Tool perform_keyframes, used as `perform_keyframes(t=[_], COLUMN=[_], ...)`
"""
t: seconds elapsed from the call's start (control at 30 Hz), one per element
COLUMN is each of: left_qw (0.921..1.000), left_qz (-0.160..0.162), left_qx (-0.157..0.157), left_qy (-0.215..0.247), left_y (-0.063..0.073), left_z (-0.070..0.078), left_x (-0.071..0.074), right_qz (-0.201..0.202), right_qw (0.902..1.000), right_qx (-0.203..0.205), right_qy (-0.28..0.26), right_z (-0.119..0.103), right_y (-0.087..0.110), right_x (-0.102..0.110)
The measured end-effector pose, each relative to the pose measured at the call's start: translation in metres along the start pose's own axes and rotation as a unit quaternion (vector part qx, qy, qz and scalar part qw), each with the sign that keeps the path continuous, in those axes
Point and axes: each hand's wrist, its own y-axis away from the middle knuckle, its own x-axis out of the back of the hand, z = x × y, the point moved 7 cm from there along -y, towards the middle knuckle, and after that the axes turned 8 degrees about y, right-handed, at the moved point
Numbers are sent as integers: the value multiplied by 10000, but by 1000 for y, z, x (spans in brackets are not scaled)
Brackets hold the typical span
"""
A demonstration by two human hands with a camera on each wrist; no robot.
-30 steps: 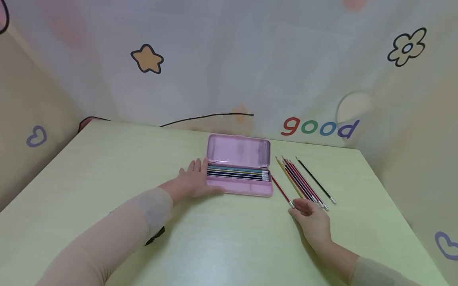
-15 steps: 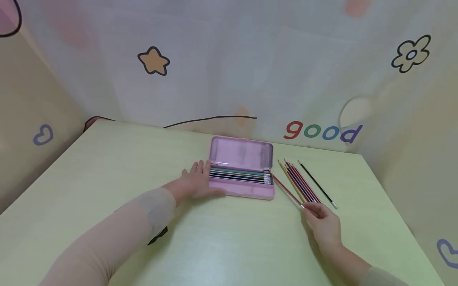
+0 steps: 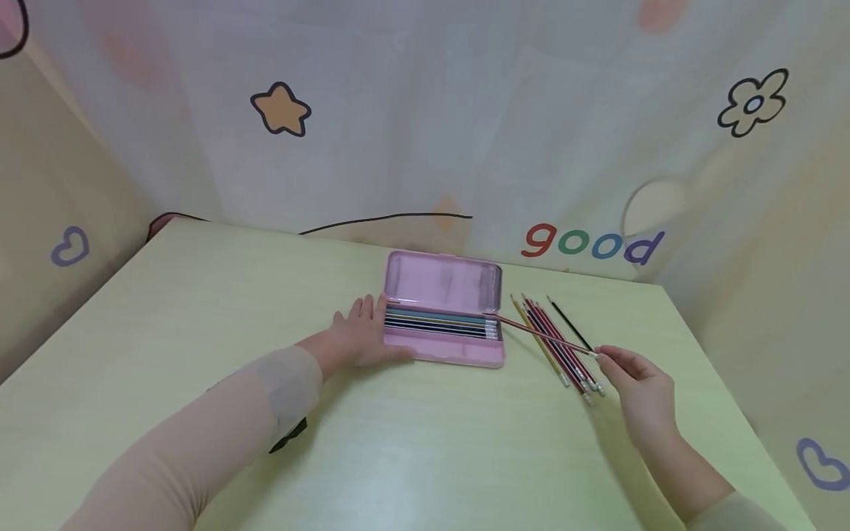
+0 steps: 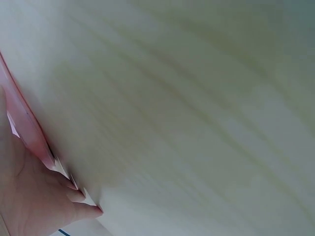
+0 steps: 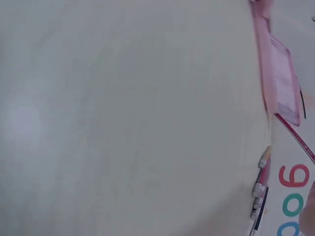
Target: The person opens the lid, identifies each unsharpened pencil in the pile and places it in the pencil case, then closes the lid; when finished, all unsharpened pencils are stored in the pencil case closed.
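An open pink pencil case (image 3: pixel 443 282) lies on the table, its lid tipped back. Several pencils (image 3: pixel 438 323) lie side by side in its rear part, eraser ends to the right. My left hand (image 3: pixel 358 339) rests against the case's left end with fingers spread, the thumb along the front edge. My right hand (image 3: pixel 644 398) pinches a red pencil (image 3: pixel 544 335) near its eraser end; its tip is at the case's right end, and I cannot tell if it touches. In the right wrist view the red pencil (image 5: pixel 295 135) slants between the case (image 5: pixel 268 73) and my fingers.
Right of the case lies a loose bunch of red and dark pencils (image 3: pixel 564 361), with a yellow pencil (image 3: pixel 553 361) on its left. A black pencil (image 3: pixel 568 323) lies apart on the right, partly behind my right hand. A printed curtain (image 3: pixel 398 133) stands behind the table (image 3: pixel 412 442).
My right hand has moved right and a little away from me, swinging the red pencil's eraser end up across the loose pencils. The left hand and case have stayed put.
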Motion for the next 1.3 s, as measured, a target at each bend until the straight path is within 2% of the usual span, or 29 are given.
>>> perform_keyframes(t=[0.23, 0.3, 0.47, 0.63, 0.67, 0.77, 0.9, 0.93, 1.1, 1.2, 1.3], left_qw=[10000, 10000, 10000, 10000, 10000, 10000, 10000, 10000, 10000, 10000, 9999], left_qz=[-25, -27, 27, 17, 16, 22, 18, 14, -2, -28, -15], left_qx=[-28, -16, -29, -22, -32, -41, -17, -10, -28, -45, -83], left_qy=[67, 59, 21, -63, -54, -53, -80, -88, -54, -62, -96], left_y=[-1, -1, -2, 0, 0, 0, 1, 1, -1, -2, -4], left_z=[-3, -4, -2, -2, -1, -2, -6, -6, -7, -6, -5], left_x=[0, 0, -2, -2, -2, -2, 0, 0, -1, -2, -2], right_qz=[43, 97, 120, -288, -388, -660, -830, -853, -901, -970, -1086], right_qw=[9949, 9893, 9684, 9578, 9575, 9647, 9853, 9877, 9934, 9932, 9907], right_qx=[133, 193, 269, 210, 181, 25, -269, -317, -513, -546, -538], right_qy=[-1001, -1441, -2478, -2851, -2852, -2548, -1471, -1271, -487, -329, -612], right_z=[-10, -14, -19, -18, -18, -19, -20, -21, -23, -24, -25], right_y=[-8, -9, -12, -16, -17, -21, -29, -31, -40, -43, -45], right_x=[7, 9, 16, 7, 3, -13, -40, -47, -73, -84, -92])
